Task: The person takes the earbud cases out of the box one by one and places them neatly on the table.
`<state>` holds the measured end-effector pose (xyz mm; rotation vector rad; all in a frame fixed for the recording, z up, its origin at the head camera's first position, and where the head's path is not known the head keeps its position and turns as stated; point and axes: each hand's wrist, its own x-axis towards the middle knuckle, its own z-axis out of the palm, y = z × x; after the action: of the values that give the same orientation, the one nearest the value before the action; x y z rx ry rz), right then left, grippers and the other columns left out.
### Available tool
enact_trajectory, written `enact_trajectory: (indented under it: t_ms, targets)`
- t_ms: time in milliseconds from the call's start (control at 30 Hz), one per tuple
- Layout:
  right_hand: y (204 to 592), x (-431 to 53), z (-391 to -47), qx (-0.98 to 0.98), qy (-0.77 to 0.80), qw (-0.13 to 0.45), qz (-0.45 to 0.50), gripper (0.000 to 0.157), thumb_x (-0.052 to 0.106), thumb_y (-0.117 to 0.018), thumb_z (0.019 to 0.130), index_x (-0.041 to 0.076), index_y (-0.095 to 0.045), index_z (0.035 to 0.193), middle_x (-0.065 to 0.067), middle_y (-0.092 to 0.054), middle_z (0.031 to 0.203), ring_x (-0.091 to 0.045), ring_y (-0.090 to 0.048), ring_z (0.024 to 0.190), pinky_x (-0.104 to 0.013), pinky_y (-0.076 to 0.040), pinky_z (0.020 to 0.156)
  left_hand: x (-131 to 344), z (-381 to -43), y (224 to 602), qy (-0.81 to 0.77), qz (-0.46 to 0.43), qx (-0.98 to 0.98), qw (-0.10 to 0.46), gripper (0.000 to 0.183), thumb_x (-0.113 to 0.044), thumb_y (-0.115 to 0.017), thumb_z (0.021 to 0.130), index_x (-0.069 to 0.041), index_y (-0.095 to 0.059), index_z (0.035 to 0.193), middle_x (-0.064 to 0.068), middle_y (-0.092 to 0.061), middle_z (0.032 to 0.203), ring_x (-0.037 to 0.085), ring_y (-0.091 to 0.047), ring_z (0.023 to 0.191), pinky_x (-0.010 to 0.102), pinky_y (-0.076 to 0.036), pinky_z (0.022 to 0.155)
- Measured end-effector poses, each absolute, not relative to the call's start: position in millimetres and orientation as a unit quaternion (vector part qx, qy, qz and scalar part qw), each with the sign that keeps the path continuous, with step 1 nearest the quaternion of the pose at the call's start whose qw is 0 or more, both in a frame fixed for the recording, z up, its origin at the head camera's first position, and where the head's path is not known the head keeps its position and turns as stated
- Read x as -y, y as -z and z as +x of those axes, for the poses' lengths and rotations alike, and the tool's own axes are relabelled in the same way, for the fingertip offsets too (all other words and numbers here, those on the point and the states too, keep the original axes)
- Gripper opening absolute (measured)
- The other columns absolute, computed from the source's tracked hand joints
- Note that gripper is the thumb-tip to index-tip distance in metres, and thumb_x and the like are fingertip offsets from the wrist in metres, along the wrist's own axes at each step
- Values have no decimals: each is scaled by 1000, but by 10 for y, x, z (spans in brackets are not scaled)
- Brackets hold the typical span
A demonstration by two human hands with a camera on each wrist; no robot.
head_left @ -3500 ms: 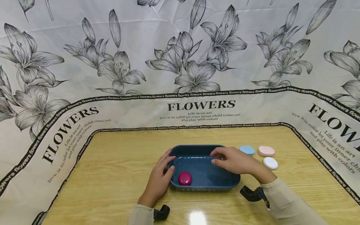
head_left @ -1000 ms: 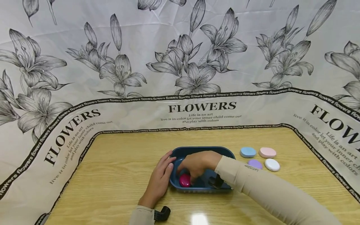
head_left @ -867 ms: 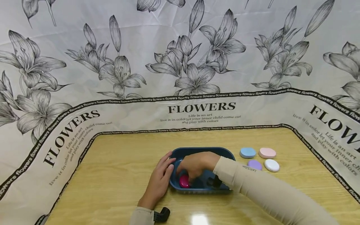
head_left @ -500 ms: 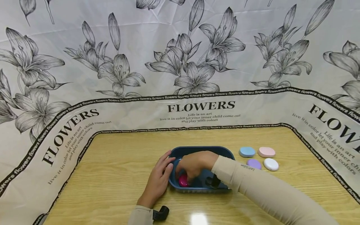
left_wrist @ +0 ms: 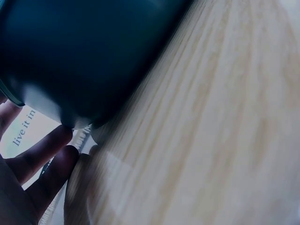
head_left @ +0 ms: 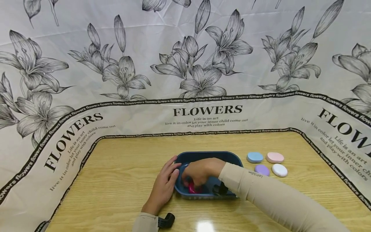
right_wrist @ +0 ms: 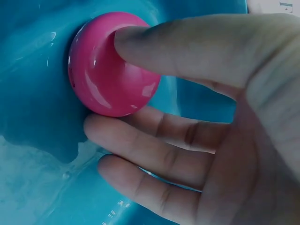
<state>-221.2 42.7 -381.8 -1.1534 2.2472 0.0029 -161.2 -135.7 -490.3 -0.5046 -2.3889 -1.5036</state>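
A dark blue oblong basin [head_left: 208, 152] sits on the wooden table. My left hand [head_left: 163, 187] rests at its left end, fingertips on the rim; in the left wrist view, fingers [left_wrist: 51, 173] touch or lie close to the outer wall. Inside the basin, near the left front corner, my right hand [head_left: 200, 172] pinches a glossy, round pink case [right_wrist: 112, 86]. The right wrist view shows the thumb on its face and a finger against its lower edge, other fingers extended below. In the head view the hand covers most of the case, which looks tilted.
Right of the basin lie a blue oval case [head_left: 255, 157], a pale pink one [head_left: 275, 157], a purple round one [head_left: 262, 170] and a white one [head_left: 279, 170]. A flower-printed cloth [head_left: 203, 77] hangs behind and beside the table.
My right hand came from the basin's right side to the pink case at the left and took hold of it. The case has since tilted and shifted slightly. The left hand stays put.
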Motion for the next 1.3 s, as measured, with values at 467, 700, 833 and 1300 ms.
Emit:
enact_trajectory:
  t_ms: [467,700,833,1300]
  targets:
    - [3805,-449,-2225,-853,-9,292,-432,24,8,-75,86,28,-63,93,9,-58,82,-9,-52,69,-25,-43,60,1349,-1591,4878,523,-169,825,133,33,-29,-46,108,-17,-63,134,-2,-39,157,17,-35,144,50,-37,110]
    - [3802,-476,-2250,-857,-11,291,-426,21,12,-76,87,27,-62,93,9,-59,81,-9,-53,68,-25,-45,60,1345,-1588,4869,523,-167,826,128,33,-28,-46,108,-17,-63,134,-5,-39,157,16,-35,144,50,-35,112]
    - [3786,-486,-2278,-864,-13,277,-421,18,15,-76,88,25,-64,96,9,-59,84,-10,-54,71,-27,-47,64,1340,-1589,4869,521,-165,827,130,33,-28,-46,108,-17,-63,134,-6,-39,157,16,-34,144,50,-34,113]
    - [3752,-569,-2412,-876,11,268,-402,16,19,-75,90,24,-64,100,10,-59,87,-11,-55,74,-30,-48,68,1342,-1599,4875,524,-167,825,130,32,-29,-46,108,-19,-63,134,-6,-38,157,16,-35,144,50,-39,110]
